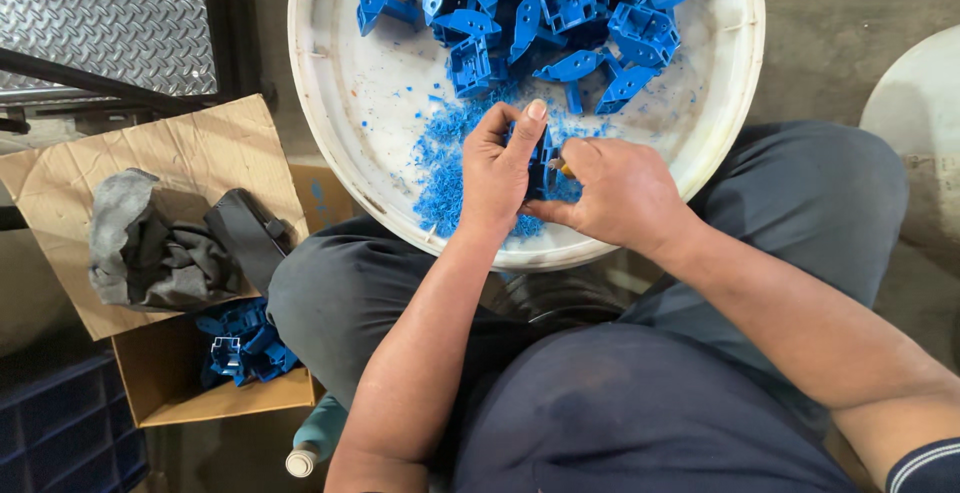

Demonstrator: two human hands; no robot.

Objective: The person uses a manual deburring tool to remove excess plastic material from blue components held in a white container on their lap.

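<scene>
Sitting with grey-trousered knees apart, a cardboard box (pixel 160 393) of blue parts lying at the left. Gripping a blue plastic part (pixel 540 158) with the left hand (pixel 500 173), fingers curled around it. Closing the right hand (pixel 615 193) on a small tool (pixel 562 166) touching the part. Holding both above the blue shavings (pixel 450 153) in the white round tray (pixel 340 103). Lying farther, a heap of blue moulded parts (pixel 550 13).
</scene>
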